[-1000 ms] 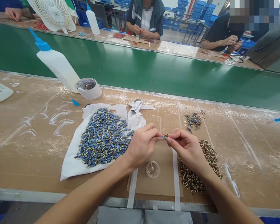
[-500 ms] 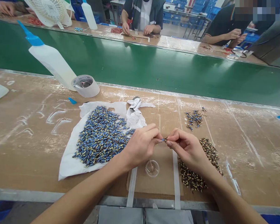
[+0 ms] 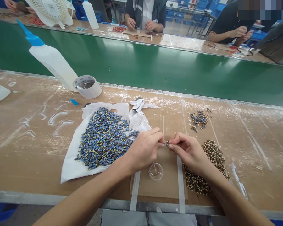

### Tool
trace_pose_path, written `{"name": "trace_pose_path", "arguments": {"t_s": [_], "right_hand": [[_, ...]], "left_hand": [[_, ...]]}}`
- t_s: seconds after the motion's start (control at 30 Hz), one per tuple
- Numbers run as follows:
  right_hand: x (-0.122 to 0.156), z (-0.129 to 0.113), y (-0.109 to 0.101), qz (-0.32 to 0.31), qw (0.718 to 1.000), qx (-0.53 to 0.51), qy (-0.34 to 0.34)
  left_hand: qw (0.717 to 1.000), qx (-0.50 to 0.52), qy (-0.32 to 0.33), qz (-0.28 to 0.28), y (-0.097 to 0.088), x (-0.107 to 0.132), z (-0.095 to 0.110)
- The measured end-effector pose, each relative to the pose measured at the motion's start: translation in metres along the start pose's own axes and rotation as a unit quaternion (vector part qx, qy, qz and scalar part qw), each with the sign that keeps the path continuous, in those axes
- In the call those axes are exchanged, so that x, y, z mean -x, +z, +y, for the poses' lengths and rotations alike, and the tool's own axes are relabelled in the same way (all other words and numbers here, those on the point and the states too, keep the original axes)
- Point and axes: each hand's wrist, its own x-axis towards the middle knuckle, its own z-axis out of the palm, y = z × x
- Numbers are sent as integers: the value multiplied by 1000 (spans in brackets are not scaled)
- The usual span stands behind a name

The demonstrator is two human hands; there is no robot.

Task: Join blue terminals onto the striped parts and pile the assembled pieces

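Over the cardboard mat, my left hand [image 3: 146,147] pinches a small blue piece [image 3: 166,143] between thumb and fingertips. My right hand [image 3: 188,149] meets it from the other side, its fingertips closed on a tiny dark-and-yellow piece touching the blue one. Fingers partly hide both pieces. Below my left hand is a small clear cup [image 3: 156,172] with a thin stick rising from it; its upper end is hidden. Left lies a heap of blue, dark and yellow pieces [image 3: 103,138] on a white bag [image 3: 69,168]. Partly under my right forearm spreads a heap of dark-and-yellow pieces [image 3: 214,155].
A small group of blue-and-dark pieces [image 3: 199,120] lies beyond my right hand. A tape roll [image 3: 93,91], a leaning squeeze bottle [image 3: 53,64], a blue cap [image 3: 74,101] and crumpled white material [image 3: 138,119] sit toward the back. People work across the green strip [image 3: 141,66].
The view has shifted slightly, so the table things appear a little lower and to the right. Both my hands keep their pinch, fingertips still together. Across the strip, a person's hands have risen slightly.
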Motion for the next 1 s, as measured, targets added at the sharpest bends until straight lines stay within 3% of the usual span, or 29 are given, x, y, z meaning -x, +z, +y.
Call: {"name": "trace_pose_path", "arguments": {"t_s": [0.33,0.57,0.8,1.0], "right_hand": [[4,4,17,75,997,-2,-2],[0,-5,3,69,997,-17,-16],[-1,-6,0,84,996,-3,-39],[-3,-5,0,78,996,-4,-41]], "left_hand": [[999,7,-32,30,4,0,3],[998,19,15,62,-4,-5,8],[1000,1,2,-14,-2,-5,6],[999,-14,19,-31,-2,-5,5]]}}
